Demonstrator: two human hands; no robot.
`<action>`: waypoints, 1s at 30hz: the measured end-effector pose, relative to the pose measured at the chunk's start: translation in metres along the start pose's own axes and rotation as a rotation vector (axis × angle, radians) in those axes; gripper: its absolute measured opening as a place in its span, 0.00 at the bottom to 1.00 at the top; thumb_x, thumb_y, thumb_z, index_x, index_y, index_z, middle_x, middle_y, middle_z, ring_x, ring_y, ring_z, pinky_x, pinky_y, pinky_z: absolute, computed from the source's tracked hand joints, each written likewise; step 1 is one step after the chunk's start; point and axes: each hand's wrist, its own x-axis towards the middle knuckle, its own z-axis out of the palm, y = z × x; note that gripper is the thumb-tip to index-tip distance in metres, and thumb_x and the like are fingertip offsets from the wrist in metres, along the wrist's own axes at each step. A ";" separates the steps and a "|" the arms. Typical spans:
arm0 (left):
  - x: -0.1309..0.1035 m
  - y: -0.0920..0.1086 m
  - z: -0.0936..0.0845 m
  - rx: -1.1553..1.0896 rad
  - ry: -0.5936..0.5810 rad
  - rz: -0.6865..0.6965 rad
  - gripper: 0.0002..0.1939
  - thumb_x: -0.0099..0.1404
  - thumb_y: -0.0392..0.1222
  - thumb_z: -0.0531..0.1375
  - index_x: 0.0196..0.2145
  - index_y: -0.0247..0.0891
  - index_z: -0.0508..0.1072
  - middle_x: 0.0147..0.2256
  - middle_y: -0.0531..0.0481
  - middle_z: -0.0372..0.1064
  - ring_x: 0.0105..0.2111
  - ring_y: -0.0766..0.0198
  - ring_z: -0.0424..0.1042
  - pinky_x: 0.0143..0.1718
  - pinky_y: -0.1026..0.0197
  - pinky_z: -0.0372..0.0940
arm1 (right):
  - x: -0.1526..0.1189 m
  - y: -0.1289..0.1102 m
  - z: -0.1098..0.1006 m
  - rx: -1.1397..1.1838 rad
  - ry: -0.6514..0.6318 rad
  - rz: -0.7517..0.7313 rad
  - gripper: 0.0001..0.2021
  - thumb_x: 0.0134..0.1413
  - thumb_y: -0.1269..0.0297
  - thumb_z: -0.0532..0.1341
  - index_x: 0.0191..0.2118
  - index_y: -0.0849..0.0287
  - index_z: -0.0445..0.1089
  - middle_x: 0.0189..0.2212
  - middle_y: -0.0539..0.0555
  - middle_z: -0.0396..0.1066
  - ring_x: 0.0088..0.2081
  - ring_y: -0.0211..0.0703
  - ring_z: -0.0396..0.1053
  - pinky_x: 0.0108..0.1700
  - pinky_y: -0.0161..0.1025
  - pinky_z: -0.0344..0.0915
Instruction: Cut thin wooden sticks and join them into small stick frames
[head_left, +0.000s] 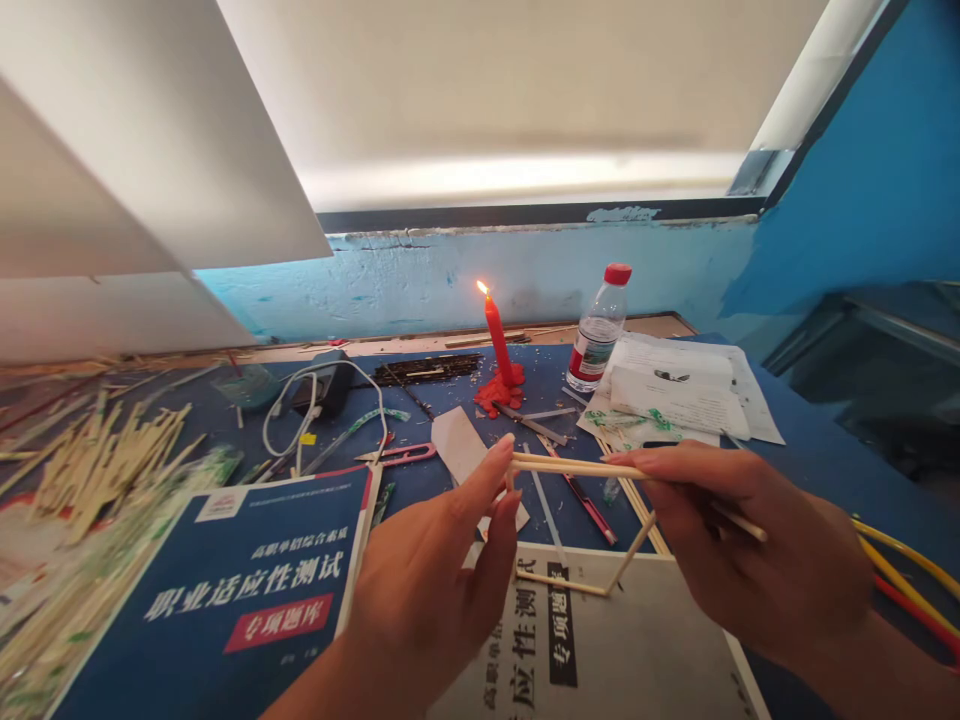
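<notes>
The left hand (442,555) and right hand (772,550), fingertips closed, pinch a pale, angular frame of thin wooden sticks (562,466), its lower-left end hidden behind fingers.

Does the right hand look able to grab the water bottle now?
Probably not while full: the right hand holds thin wooden sticks. Otherwise the way looks free, with papers lying low before the water bottle.

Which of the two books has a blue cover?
The blue book is left of your left hand, with a red strip; the grey book, at lower centre, has none.
</notes>
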 end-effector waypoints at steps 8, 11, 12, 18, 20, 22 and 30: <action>-0.002 0.000 -0.002 -0.011 -0.016 0.004 0.32 0.70 0.33 0.62 0.68 0.44 0.60 0.34 0.53 0.82 0.26 0.66 0.77 0.33 0.66 0.71 | 0.001 -0.002 0.000 -0.035 0.002 0.024 0.08 0.62 0.72 0.64 0.43 0.50 0.74 0.36 0.46 0.84 0.30 0.39 0.81 0.32 0.31 0.74; -0.001 0.000 -0.001 -0.022 0.006 0.008 0.32 0.70 0.33 0.62 0.69 0.44 0.60 0.34 0.53 0.82 0.26 0.66 0.77 0.32 0.66 0.71 | 0.001 -0.002 0.000 -0.034 0.008 0.020 0.09 0.61 0.72 0.64 0.42 0.50 0.74 0.36 0.46 0.84 0.31 0.40 0.81 0.32 0.32 0.75; -0.001 0.000 -0.001 -0.025 0.008 0.010 0.32 0.70 0.33 0.61 0.68 0.44 0.61 0.34 0.53 0.82 0.25 0.66 0.77 0.32 0.66 0.72 | 0.001 -0.002 0.000 -0.028 0.008 0.017 0.09 0.61 0.73 0.64 0.42 0.50 0.74 0.36 0.46 0.84 0.32 0.41 0.82 0.32 0.32 0.75; 0.000 0.001 -0.002 -0.014 -0.047 -0.008 0.32 0.70 0.33 0.62 0.68 0.47 0.61 0.34 0.53 0.83 0.26 0.65 0.78 0.34 0.64 0.73 | 0.001 -0.001 0.000 0.009 0.005 -0.020 0.10 0.60 0.74 0.64 0.42 0.50 0.74 0.37 0.47 0.84 0.33 0.43 0.82 0.34 0.34 0.77; 0.000 0.001 -0.003 -0.012 -0.041 -0.010 0.31 0.70 0.33 0.62 0.68 0.46 0.61 0.35 0.52 0.83 0.27 0.64 0.79 0.34 0.64 0.74 | 0.002 0.000 0.000 0.004 0.005 -0.017 0.10 0.59 0.74 0.65 0.42 0.50 0.74 0.38 0.47 0.84 0.34 0.44 0.83 0.35 0.34 0.77; 0.000 0.001 -0.003 -0.022 -0.030 -0.006 0.30 0.71 0.33 0.61 0.67 0.46 0.62 0.37 0.51 0.83 0.27 0.64 0.79 0.34 0.64 0.74 | 0.002 0.001 0.000 -0.006 -0.003 -0.012 0.10 0.60 0.74 0.64 0.42 0.50 0.75 0.37 0.48 0.84 0.34 0.44 0.83 0.35 0.34 0.78; 0.000 0.001 -0.001 -0.009 -0.012 -0.009 0.30 0.70 0.34 0.62 0.67 0.46 0.62 0.34 0.52 0.83 0.26 0.65 0.78 0.31 0.65 0.72 | 0.004 0.000 -0.004 -0.038 -0.022 -0.022 0.08 0.61 0.72 0.63 0.42 0.52 0.76 0.33 0.49 0.85 0.31 0.45 0.83 0.34 0.33 0.79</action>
